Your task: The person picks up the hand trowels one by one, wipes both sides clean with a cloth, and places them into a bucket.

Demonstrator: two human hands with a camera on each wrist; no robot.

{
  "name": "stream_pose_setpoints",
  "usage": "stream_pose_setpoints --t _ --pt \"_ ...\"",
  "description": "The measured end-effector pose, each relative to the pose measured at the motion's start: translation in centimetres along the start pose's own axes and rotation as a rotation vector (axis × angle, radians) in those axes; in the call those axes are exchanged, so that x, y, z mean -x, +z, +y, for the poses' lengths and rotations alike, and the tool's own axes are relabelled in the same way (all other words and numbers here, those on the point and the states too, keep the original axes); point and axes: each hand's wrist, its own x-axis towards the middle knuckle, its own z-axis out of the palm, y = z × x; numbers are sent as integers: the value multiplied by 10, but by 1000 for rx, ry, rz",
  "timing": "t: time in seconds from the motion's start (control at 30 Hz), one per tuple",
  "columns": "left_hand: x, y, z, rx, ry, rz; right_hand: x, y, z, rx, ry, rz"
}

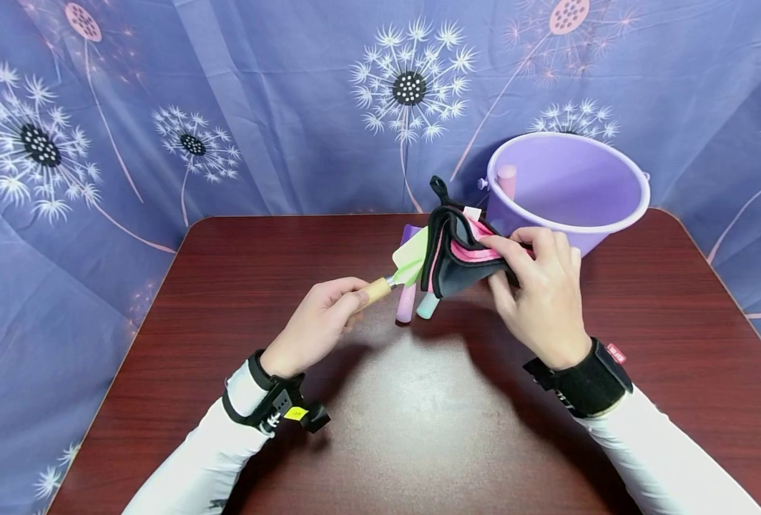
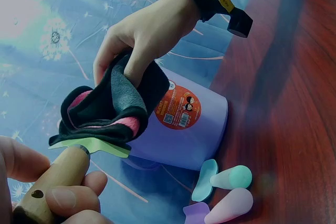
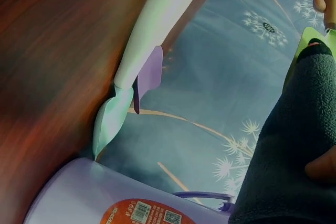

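Observation:
My left hand (image 1: 319, 318) grips the wooden handle (image 1: 375, 292) of a small garden trowel with a light green blade (image 1: 409, 259). The blade points up toward a folded dark grey and pink cloth (image 1: 460, 272) with black edging and a hanging loop. My right hand (image 1: 544, 297) pinches this cloth, thumb on one side and fingers on the other. In the left wrist view the cloth (image 2: 123, 98) lies over the tip of the green blade (image 2: 102, 147), hiding part of it. Both things are held up over the table.
A purple bucket (image 1: 638, 207) stands at the back right, with a pink handle (image 1: 506, 180) sticking up inside. On the table behind the trowel lie a purple tool with a lilac handle (image 1: 405, 306) and a mint-handled tool (image 1: 428, 306). A blue dandelion-print curtain (image 1: 290, 107) hangs behind.

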Motion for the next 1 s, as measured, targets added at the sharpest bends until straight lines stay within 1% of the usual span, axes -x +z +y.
stream_pose_setpoints --t 0.3,0.47,0.6,0.7,0.9,1.0 --pt "-1 0 0 90 -21 -4 3 2 1 -13 60 3" --pt "0 0 0 157 -53 2 6 5 -1 -25 58 -2" --pt "0 0 2 221 -99 8 8 7 -4 -28 22 -16" --pt "-1 0 3 289 -137 -1 10 8 -6 -22 -21 -35" --pt "-5 -3 5 476 -214 -45 13 10 -9 -7 -123 -63" --pt "-7 -5 7 554 -247 -63 14 10 -10 3 -162 -65"
